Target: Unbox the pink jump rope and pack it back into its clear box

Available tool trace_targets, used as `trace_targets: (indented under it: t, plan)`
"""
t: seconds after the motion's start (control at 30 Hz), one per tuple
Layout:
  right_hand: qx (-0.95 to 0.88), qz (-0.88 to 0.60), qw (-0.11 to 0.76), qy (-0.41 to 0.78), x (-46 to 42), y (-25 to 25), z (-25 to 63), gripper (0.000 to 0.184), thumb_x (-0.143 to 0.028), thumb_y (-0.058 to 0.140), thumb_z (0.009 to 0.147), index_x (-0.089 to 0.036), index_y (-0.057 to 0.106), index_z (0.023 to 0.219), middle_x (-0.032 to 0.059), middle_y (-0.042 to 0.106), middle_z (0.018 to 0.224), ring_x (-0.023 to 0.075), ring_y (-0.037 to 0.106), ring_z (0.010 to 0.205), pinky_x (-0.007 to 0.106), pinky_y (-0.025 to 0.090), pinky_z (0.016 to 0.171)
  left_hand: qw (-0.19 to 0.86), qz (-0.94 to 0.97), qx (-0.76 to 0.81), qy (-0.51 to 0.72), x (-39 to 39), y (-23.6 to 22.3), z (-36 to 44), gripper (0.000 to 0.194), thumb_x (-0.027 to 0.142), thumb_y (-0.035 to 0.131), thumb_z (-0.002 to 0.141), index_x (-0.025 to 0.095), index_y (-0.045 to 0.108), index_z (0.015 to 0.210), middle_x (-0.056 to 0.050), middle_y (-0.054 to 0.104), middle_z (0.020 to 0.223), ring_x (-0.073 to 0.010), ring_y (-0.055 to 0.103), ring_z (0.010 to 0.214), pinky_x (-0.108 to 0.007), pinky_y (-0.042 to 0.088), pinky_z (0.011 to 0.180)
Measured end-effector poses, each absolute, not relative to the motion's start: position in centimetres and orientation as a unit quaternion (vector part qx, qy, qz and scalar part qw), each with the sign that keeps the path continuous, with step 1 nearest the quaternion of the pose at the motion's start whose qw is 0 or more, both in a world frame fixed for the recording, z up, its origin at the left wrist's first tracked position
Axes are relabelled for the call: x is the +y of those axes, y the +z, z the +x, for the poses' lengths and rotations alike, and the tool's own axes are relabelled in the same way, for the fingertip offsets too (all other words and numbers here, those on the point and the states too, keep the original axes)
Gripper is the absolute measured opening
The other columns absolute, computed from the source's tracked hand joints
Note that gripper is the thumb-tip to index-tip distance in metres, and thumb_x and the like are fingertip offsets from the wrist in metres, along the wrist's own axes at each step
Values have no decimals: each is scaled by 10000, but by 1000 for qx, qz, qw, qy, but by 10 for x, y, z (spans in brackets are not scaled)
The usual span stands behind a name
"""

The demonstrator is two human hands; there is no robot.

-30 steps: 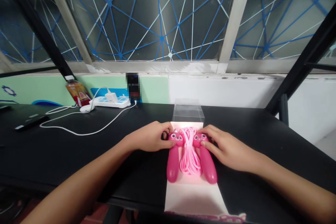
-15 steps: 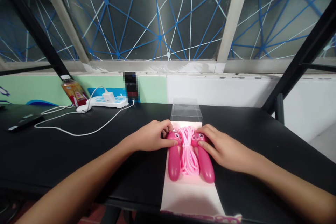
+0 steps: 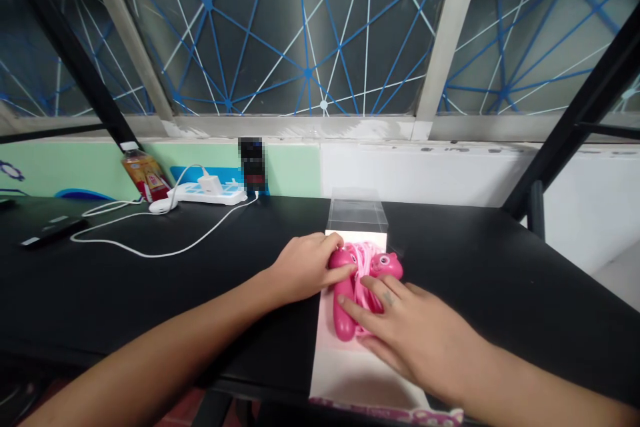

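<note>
We are looking down at a bright pink skipping rope (image 3: 363, 260) with a paler pink cord looped into a lengthwise bundle between two glossy, rounded handles, each topped by a small animal head with big white-rimmed eyes. It is lying on an open white card (image 3: 357, 373) whose near edge is showing a pink-and-purple pattern. Our left hand (image 3: 305, 270) is pinching the head of the left handle (image 3: 344, 320) between thumb and fingers. Our right hand (image 3: 417, 330) is reaching over the bundle with its fingers slightly spread, covering most of the right handle (image 3: 387, 265) and touching the left one with a fingertip; we cannot tell how firmly it is gripping. A clear plastic box (image 3: 357, 213) is standing just beyond the card. Everything is resting on a matte black table (image 3: 240, 320). At its far left, a drink bottle (image 3: 147, 177) is leaning near a white power strip (image 3: 210, 195), with a white cable (image 3: 165, 255) curving across the tabletop. Behind, a green and white wall is running beneath dark windows (image 3: 280, 33) crossed by blue and white lines.
</note>
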State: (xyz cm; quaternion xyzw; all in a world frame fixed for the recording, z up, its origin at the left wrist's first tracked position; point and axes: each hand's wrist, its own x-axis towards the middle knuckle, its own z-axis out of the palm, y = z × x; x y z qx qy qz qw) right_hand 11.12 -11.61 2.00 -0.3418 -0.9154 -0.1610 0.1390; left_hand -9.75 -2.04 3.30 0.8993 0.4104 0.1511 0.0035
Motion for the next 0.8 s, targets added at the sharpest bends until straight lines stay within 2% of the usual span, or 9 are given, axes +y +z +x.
trace_targets:
  t: [0.13,0.27,0.33,0.4,0.5,0.57,0.63,0.8]
  plan:
    - [-912,-355,131,-160,-107,13,115,438,-307,521,944,-264,507,1380,157,643,1190,333,642,987,460,572,688,-43,913,368,170,-17,35,-95,360,521,500,933,189,605,1023,-69,678,944,-238,611,928,-326,488,721]
    - [-916,-357,124,-133,-96,15,121,438,-318,521,957,-277,498,1393,154,618,1239,327,642,1023,466,578,728,-29,907,328,261,2,39,-100,261,346,469,961,183,605,1112,-94,647,1153,-230,568,1106,-375,479,949]
    - [-915,-363,120,-127,-92,17,123,444,-313,515,963,-269,489,1404,160,606,1258,329,637,1037,475,579,742,-10,897,334,288,19,39,-103,324,299,502,939,192,568,1237,-96,549,1369,-238,479,1285,-414,399,1089]
    - [-912,-372,120,-126,-88,17,123,444,-303,512,966,-266,486,1409,168,599,1273,336,632,1051,487,579,749,29,902,341,263,37,37,-104,459,308,541,913,200,502,1358,-85,436,1498,-241,399,1382,-432,338,1152]
    - [-907,-385,118,-125,-83,17,123,444,-294,522,963,-262,494,1405,174,599,1276,340,630,1060,493,578,760,92,902,348,239,58,32,-105,425,289,529,910,204,565,1325,-74,492,1463,-231,461,1348,-408,399,1115]
    - [-905,-390,117,-127,-80,17,123,437,-294,530,959,-261,508,1394,176,602,1271,337,637,1049,490,579,762,119,892,358,249,62,30,-105,373,254,529,892,210,634,1247,-63,560,1401,-221,563,1249,-360,511,994]
    - [-903,-390,118,-134,-77,17,124,429,-292,531,959,-267,516,1387,173,602,1270,334,640,1041,491,578,764,133,882,365,266,57,29,-104,346,222,545,858,209,679,1178,-58,610,1343,-214,623,1162,-324,567,887]
    - [-902,-375,126,-172,-71,16,126,401,-295,510,968,-261,525,1367,151,628,1218,308,641,1008,427,581,705,153,883,353,270,24,35,-103,391,142,527,819,217,682,1171,-39,632,1315,-198,631,1144,-307,578,880]
